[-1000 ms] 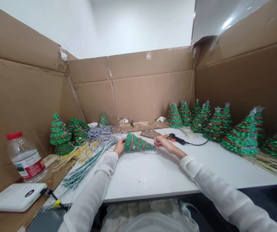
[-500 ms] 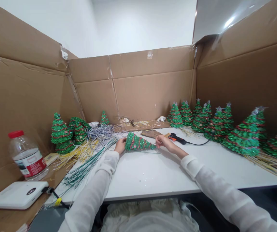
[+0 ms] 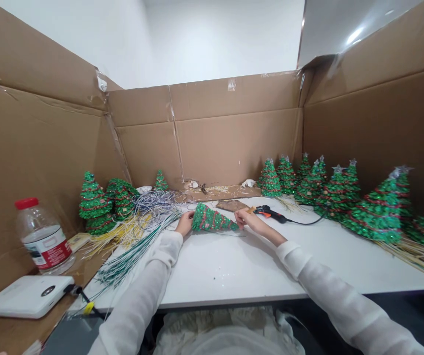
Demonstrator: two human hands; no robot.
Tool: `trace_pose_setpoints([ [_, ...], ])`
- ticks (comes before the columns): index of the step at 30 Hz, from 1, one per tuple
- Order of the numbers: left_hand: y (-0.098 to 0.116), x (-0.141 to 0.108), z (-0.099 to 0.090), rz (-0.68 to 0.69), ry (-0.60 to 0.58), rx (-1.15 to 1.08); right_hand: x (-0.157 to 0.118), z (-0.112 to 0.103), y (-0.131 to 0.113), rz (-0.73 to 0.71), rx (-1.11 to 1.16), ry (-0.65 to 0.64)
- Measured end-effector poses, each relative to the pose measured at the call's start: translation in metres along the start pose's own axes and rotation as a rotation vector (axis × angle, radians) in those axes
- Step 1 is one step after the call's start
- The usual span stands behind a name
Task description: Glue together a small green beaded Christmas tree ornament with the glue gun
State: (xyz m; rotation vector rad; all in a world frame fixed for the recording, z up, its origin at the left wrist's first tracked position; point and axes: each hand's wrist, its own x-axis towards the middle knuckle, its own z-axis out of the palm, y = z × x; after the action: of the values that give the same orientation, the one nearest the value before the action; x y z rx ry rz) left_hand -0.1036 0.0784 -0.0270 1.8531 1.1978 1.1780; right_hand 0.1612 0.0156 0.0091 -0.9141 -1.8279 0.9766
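Observation:
A small green tree [image 3: 212, 219] with a red garland lies on its side above the white table [image 3: 230, 266], its wide base to the left and its tip to the right. My left hand [image 3: 185, 223] is closed on the base. At the tip, my right hand [image 3: 244, 219] has its fingers pinched together; what they hold is too small to make out. A thin wire runs just below the tree. Behind my right hand lies a black and orange glue gun [image 3: 271, 213], beside a brown stained piece [image 3: 231, 205].
Several finished trees with stars [image 3: 376, 209] stand at the right. At the left are more trees [image 3: 94, 203], bundles of green and white wires [image 3: 138, 254], yellow strands, a red-capped bottle [image 3: 45, 239] and a white power bank [image 3: 27, 296]. Cardboard walls [image 3: 234, 138] surround the table.
My right hand has shifted slightly left at the tree's tip. The tree and my left hand stay nearly where they were; the view has moved a little.

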Motion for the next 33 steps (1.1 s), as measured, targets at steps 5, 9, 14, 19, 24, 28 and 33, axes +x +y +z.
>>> trace_pose_setpoints([
  [5, 0.001, -0.001, 0.0, 0.013, -0.01, -0.009, 0.002, 0.002, -0.003, 0.013, -0.024, -0.009],
  [9, 0.0, -0.001, 0.0, 0.012, -0.01, -0.019, 0.0, 0.006, -0.006, 0.019, -0.074, 0.019],
  [14, 0.004, -0.002, 0.001, 0.001, -0.006, -0.021, -0.003, 0.009, -0.01, -0.036, -0.166, 0.034],
  [19, 0.01, -0.006, 0.001, 0.003, -0.006, -0.012, -0.003, 0.01, -0.005, -0.105, -0.215, 0.046],
  [24, 0.02, -0.009, 0.004, 0.01, 0.032, 0.083, -0.003, 0.011, -0.001, -0.127, -0.243, 0.075],
  [28, 0.034, -0.012, -0.004, 0.052, 0.193, 0.348, -0.005, 0.01, -0.003, -0.114, -0.221, 0.093],
  [33, 0.054, -0.016, -0.036, 0.029, 0.69, 0.594, -0.007, 0.011, -0.005, -0.073, -0.188, 0.151],
])
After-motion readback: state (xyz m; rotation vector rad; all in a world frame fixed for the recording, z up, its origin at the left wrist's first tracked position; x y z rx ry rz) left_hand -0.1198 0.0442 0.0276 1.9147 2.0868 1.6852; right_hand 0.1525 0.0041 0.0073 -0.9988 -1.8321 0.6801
